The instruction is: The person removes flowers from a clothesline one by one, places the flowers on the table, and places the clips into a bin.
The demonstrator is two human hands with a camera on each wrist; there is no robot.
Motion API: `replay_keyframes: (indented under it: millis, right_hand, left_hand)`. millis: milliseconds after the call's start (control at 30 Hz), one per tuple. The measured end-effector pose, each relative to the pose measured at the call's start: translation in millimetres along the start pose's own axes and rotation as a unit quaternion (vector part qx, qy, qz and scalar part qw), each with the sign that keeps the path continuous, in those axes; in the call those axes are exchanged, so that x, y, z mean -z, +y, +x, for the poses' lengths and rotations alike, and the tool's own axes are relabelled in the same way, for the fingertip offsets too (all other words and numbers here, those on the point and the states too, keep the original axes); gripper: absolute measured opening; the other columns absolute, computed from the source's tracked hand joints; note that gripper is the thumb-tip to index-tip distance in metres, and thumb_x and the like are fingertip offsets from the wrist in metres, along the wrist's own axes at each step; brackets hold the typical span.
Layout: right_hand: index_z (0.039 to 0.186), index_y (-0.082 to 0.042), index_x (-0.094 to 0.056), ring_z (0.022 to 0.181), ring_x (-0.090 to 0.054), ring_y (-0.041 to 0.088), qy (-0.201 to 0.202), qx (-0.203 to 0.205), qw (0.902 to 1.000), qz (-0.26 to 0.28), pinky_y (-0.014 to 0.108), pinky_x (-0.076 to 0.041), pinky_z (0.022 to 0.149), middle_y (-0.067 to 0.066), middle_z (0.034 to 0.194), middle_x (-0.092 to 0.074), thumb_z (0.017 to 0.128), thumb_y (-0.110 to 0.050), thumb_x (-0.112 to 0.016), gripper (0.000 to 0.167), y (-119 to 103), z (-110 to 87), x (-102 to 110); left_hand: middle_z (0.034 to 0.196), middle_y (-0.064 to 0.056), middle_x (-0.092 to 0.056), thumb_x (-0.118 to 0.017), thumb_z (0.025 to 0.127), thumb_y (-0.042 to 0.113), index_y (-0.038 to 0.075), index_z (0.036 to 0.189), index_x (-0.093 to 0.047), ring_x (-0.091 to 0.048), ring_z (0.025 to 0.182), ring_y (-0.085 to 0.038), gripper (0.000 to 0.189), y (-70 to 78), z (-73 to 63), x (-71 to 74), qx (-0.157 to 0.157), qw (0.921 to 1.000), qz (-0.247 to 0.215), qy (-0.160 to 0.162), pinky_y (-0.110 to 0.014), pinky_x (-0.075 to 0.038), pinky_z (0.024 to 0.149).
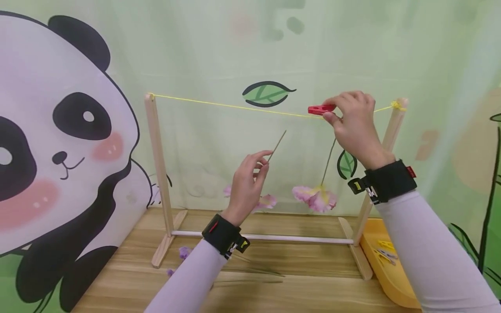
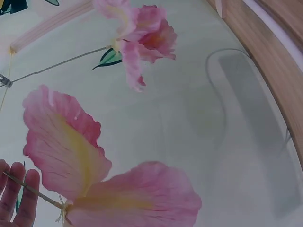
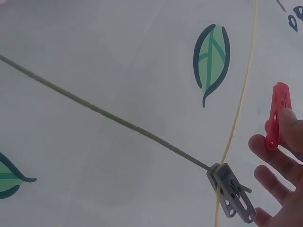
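My left hand (image 1: 249, 183) pinches the thin green stem (image 1: 279, 142) of an artificial pink flower (image 2: 137, 194). The stem slants up past the fingertips, with the bloom hanging below the hand. Between thumb and fingers, my right hand (image 1: 358, 128) holds a red clothespin (image 1: 315, 109) close to the yellow string (image 1: 219, 104). In the right wrist view, the red clothespin is apart from the string. Lower on that string, a grey clothespin (image 3: 231, 191) clamps the stem of a second pink flower (image 1: 316, 198), which hangs bloom down; the right hand hides this clip in the head view.
Wooden posts (image 1: 157, 152) carry the string, joined low down by a white bar (image 1: 266, 237). An orange tray (image 1: 385, 278) at the right contains several clothespins (image 1: 385, 256). Purple flowers (image 1: 185, 252) with long stems lie on the wooden table (image 1: 313, 295), partly behind my left arm.
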State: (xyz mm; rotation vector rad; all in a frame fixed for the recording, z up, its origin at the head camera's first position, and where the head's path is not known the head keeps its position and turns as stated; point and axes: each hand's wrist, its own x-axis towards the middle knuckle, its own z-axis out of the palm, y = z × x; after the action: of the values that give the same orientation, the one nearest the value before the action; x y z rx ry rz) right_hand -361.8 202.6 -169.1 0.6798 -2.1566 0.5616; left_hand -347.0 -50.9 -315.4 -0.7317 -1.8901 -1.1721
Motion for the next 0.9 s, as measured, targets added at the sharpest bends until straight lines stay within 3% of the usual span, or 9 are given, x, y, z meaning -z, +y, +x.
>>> replay_keyframes:
  millis: [300,667,900]
  right_hand:
    - [0.124,0.005,-0.067,0.128,-0.041,0.042,0.061,0.004,0.9957,0.070,0.055,-0.022,0.115,0.024,0.121,-0.057,0.098,-0.008,-0.070,0.029,0,-17.9,-2]
    - [0.126,0.007,-0.067,0.129,-0.039,0.043,0.110,0.015,0.9922,0.058,0.052,-0.019,0.116,0.027,0.124,-0.054,0.099,-0.010,-0.069,0.032,3,-34.8,3]
    - [0.127,0.007,-0.066,0.131,-0.037,0.042,0.130,-0.012,0.9897,0.059,0.051,-0.022,0.115,0.028,0.126,-0.054,0.098,-0.008,-0.071,0.033,7,-50.1,10]
  left_hand:
    - [0.100,-0.007,-0.063,-0.062,0.104,0.005,0.012,0.132,-0.067,-0.067,0.090,-0.020,0.029,-3.8,-20.0,11.9,-0.010,0.9997,0.019,-0.012,-0.031,-0.057,0.073]
    - [0.100,-0.004,-0.064,-0.061,0.105,0.008,0.014,0.132,-0.069,-0.065,0.086,-0.017,0.029,-8.7,-43.0,16.0,-0.003,0.9978,0.053,-0.038,-0.029,-0.051,0.068]
    - [0.097,-0.003,-0.063,-0.062,0.104,0.007,0.015,0.128,-0.072,-0.061,0.085,-0.016,0.026,-13.2,-57.0,20.0,0.007,0.9968,0.060,-0.051,-0.030,-0.051,0.071]
